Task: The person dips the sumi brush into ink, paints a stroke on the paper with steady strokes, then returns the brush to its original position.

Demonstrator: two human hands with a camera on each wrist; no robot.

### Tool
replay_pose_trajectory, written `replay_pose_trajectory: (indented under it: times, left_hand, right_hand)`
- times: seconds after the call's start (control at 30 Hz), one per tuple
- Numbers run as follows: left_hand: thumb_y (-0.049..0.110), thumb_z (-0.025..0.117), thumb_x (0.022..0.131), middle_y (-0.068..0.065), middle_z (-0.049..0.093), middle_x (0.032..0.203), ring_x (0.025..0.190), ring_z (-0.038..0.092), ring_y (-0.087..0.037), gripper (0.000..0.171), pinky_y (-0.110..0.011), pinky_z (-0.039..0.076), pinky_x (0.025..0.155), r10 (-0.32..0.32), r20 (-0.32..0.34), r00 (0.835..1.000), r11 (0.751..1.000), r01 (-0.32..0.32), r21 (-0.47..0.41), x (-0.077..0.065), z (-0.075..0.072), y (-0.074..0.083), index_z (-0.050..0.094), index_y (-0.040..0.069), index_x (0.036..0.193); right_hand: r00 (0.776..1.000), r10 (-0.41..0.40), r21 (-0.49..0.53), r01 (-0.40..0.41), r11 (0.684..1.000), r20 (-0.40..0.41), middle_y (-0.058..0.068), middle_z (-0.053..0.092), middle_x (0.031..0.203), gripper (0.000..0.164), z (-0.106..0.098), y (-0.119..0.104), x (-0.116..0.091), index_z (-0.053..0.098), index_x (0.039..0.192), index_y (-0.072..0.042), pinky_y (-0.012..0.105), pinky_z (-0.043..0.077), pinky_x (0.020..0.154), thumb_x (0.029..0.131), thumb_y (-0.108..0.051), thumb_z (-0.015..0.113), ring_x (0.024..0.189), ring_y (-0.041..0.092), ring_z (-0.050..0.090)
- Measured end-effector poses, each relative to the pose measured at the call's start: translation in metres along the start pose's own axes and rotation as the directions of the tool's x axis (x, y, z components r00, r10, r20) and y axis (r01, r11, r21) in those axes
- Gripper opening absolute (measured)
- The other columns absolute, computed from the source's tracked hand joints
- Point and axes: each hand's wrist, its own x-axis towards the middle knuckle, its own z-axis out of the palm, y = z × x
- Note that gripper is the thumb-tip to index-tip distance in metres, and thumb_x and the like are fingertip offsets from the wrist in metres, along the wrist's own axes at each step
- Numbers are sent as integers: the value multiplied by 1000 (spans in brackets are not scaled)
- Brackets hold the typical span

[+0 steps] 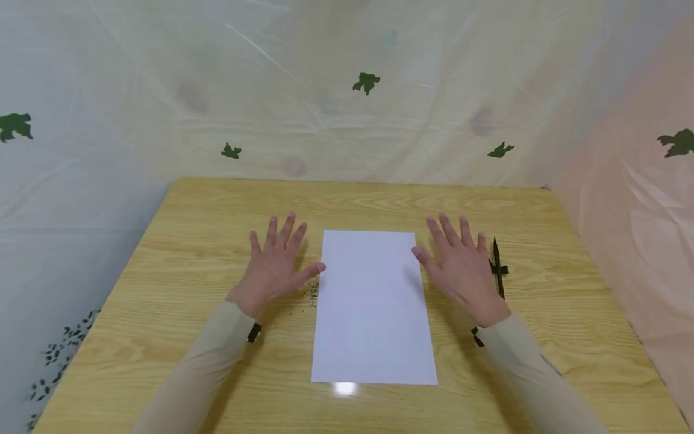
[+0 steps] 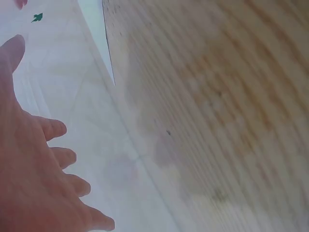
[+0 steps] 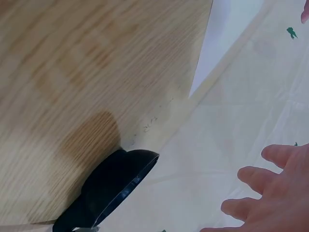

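A blank white sheet of paper (image 1: 374, 313) lies upright on the wooden table between both hands. My left hand (image 1: 273, 268) hovers palm down beside its left edge, fingers spread, the thumb tip overlapping that edge in the head view. Mirroring it, my right hand (image 1: 462, 274) is spread at the right edge, thumb tip close to the paper's upper right side. Neither holds anything. Just right of the right hand is a slim black pointed pen-like item (image 1: 497, 256) with a short crosspiece. In the right wrist view a black curved object (image 3: 113, 181) stands near the right hand (image 3: 277, 193).
The wood-grain table (image 1: 217, 205) meets a pale cloth backdrop (image 1: 303, 120) at the back and sides, with green leaf shapes on it. Small dark marks (image 1: 311, 294) show on the wood left of the sheet. Dark bands (image 1: 253, 333) sit at the wrists.
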Motion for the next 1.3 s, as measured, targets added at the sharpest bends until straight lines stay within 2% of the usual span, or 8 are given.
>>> replay_pose_trajectory:
  times: [0.33, 0.53, 0.83, 1.3]
  left_hand:
    - [72, 54, 95, -15, 5, 173, 156, 0, -48, 99, -79, 4, 113, 72, -26, 997, 995, -70, 68, -8, 0, 8, 23, 9, 166]
    - [73, 53, 95, -14, 6, 173, 157, 2, -46, 99, -79, 6, 114, 110, 4, 994, 991, -110, 81, -13, 4, 9, 24, 11, 166]
    - [72, 57, 94, -13, 12, 173, 157, 6, -45, 99, -78, 8, 114, 169, 33, 985, 984, -171, 47, -21, 9, 12, 27, 10, 165]
    - [74, 52, 95, -11, 12, 173, 157, 7, -45, 97, -78, 8, 114, 210, 156, 965, 974, -220, 51, -27, 14, 19, 29, 11, 165]
  right_hand:
    - [999, -15, 13, 16, 1000, -30, 16, 21, 170, 77, -9, 10, -15, 27, 166, -15, 78, 8, 113, 107, -62, 38, 155, 50, 8]
    - [998, -14, 18, 15, 1000, -54, 18, 24, 169, 77, -16, 18, -25, 28, 165, -14, 77, 10, 114, 106, -61, 40, 154, 52, 11]
    - [998, 29, 34, -27, 999, -57, 18, 22, 170, 77, -26, 30, -39, 25, 166, -15, 76, 7, 115, 106, -61, 42, 155, 49, 7]
    - [996, 39, 39, -36, 999, -75, 21, 21, 169, 74, -35, 56, -61, 24, 166, -14, 76, 5, 115, 107, -54, 45, 155, 50, 9]
